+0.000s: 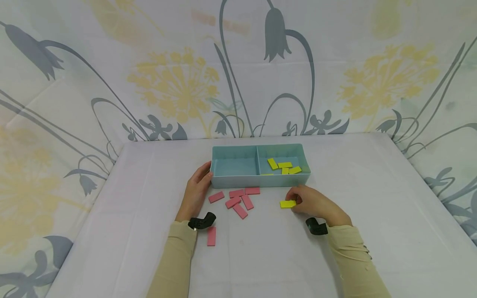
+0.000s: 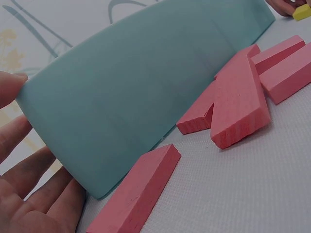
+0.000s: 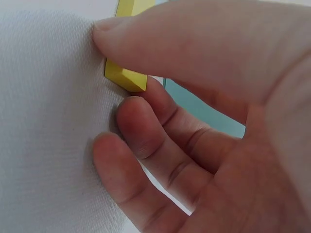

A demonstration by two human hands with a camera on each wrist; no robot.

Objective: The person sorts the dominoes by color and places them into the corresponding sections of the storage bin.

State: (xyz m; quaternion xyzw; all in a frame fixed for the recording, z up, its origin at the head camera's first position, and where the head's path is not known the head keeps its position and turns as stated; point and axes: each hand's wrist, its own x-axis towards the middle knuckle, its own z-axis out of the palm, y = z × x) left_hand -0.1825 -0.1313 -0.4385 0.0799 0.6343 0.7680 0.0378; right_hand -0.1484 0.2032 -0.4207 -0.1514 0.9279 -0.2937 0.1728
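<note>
The right hand (image 1: 314,203) pinches a yellow block (image 1: 287,203) on the table (image 1: 372,231). The left hand (image 1: 196,191), fingers straight, touches the blue tray's (image 1: 231,180) left end, pink blocks (image 1: 238,200) nearby.

I see a table (image 1: 372,231) covered in a white cloth, its far edge meeting a flower-printed backdrop. Directly on it, near the far middle, stands a light blue two-compartment tray (image 1: 261,179). Just in front of the tray lies a loose cluster of five pink blocks (image 1: 238,200), some touching or overlapping; the left wrist view shows one leaning across another. A sixth pink block (image 1: 211,236) lies apart, nearer to me, lengthwise. To the right of the cluster I note one yellow block (image 1: 287,204) lying on the cloth.
</note>
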